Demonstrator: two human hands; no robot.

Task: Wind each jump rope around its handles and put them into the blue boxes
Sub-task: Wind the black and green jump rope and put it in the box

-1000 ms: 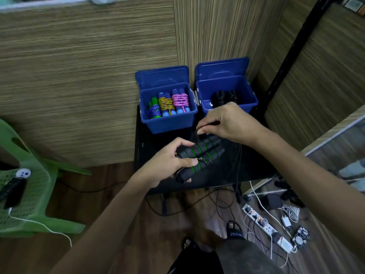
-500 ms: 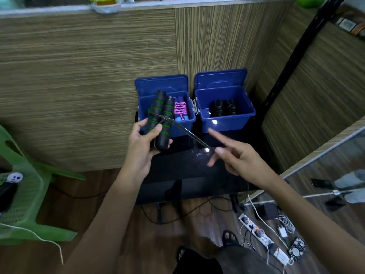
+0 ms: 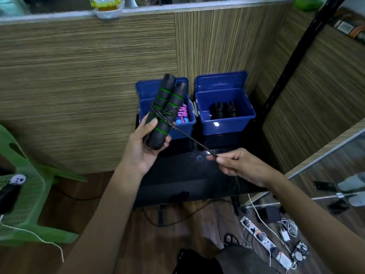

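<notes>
1. Since the earlier frame, the right hand (image 3: 243, 167) is seen changed from spread, pointing fingers to a pinch on the rope (image 3: 194, 139), which is now drawn taut; the handles (image 3: 165, 109) are kept raised in front of the left blue box (image 3: 182, 129).
2. Both black, green-ringed handles are gripped side by side near their lower ends by the left hand (image 3: 145, 149), thumb on one side and fingers curled round the other.
3. A few turns of rope are already laid round the middle of the handles; the slack is hung below the right hand over the black table (image 3: 183, 175).
4. Winding is judged to be at an early stage, and the bundle is not yet boxed.
5. For a neat wrap, tension is best held steady, each turn laid beside the last, and the handles kept pressed together so that no turn slips between them.
6. A wound black rope (image 3: 223, 110) is seen in the right blue box (image 3: 227, 125), where this black pair probably belongs; coloured ropes (image 3: 182, 113) are seen in the left one.
</notes>
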